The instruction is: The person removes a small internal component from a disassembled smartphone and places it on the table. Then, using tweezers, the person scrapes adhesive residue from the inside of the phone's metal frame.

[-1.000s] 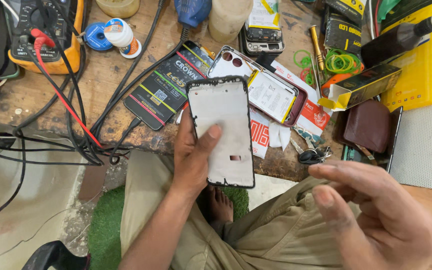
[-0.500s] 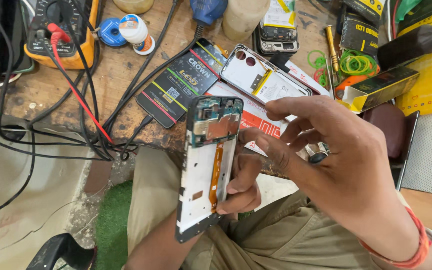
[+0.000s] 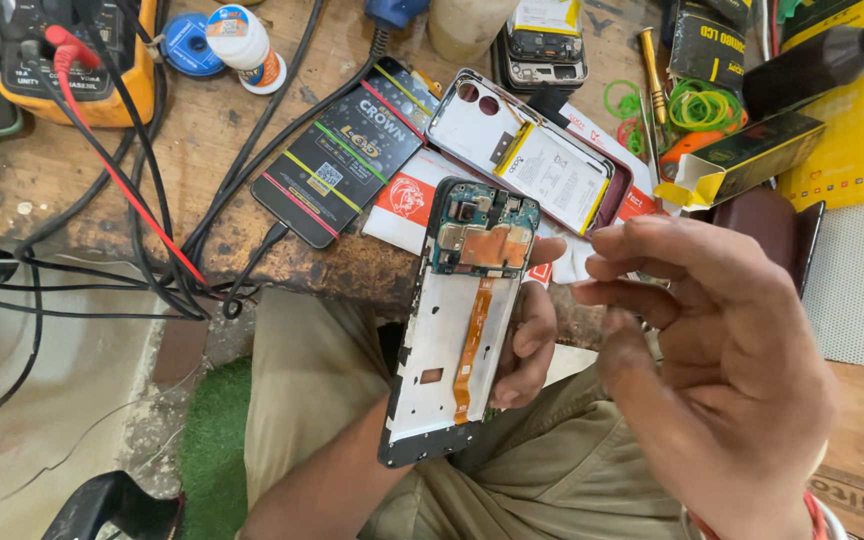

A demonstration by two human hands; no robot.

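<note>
My left hand (image 3: 524, 345) grips an opened phone frame (image 3: 457, 320) from behind and holds it upright over my lap. Its inner side faces me, with a green circuit board at the top and an orange flex cable running down the white middle plate. My right hand (image 3: 722, 370) hovers just right of the frame, fingers spread and slightly curled, holding nothing that I can see. Behind them, on the wooden bench (image 3: 202, 140), lies a phone back cover (image 3: 532, 150) with a battery in it.
A black flat box (image 3: 342, 150) lies at the bench edge. A yellow multimeter (image 3: 72, 60) with red and black leads sits far left. Green rubber bands (image 3: 687, 100), a screwdriver (image 3: 650, 60), small boxes and a brown wallet (image 3: 762, 225) crowd the right.
My left hand turned the phone frame over from its plain white side to its inner side. My right hand came up to the frame, then drew back a little to the right.
</note>
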